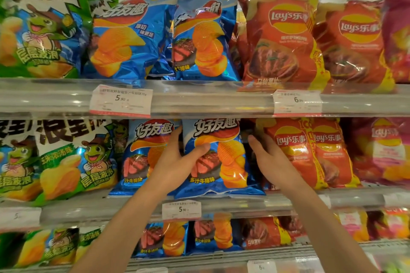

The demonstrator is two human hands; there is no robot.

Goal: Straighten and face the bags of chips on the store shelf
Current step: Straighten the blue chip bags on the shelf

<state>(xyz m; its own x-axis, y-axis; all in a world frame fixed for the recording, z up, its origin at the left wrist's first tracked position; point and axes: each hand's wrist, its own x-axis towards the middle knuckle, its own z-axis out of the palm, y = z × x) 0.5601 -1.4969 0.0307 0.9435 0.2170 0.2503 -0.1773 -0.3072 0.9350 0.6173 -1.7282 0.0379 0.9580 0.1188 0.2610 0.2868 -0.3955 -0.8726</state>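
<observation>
On the middle shelf stands a blue steak-flavour chip bag (224,162), upright and facing me. My left hand (177,162) grips its left edge, thumb across the front and fingers behind. My right hand (269,155) is at the bag's right side, fingers pushed into the dark gap between it and a red Lay's bag (292,153); whether it holds either bag is hidden. A second blue bag (142,153) stands just left of my left hand.
Green cartoon bags (66,162) fill the left of the middle shelf, pink bags (381,150) the right. The top shelf carries blue bags (199,35), one tilted, and red Lay's bags (281,40). Price tags (181,209) hang on the shelf rails. A lower shelf holds more bags.
</observation>
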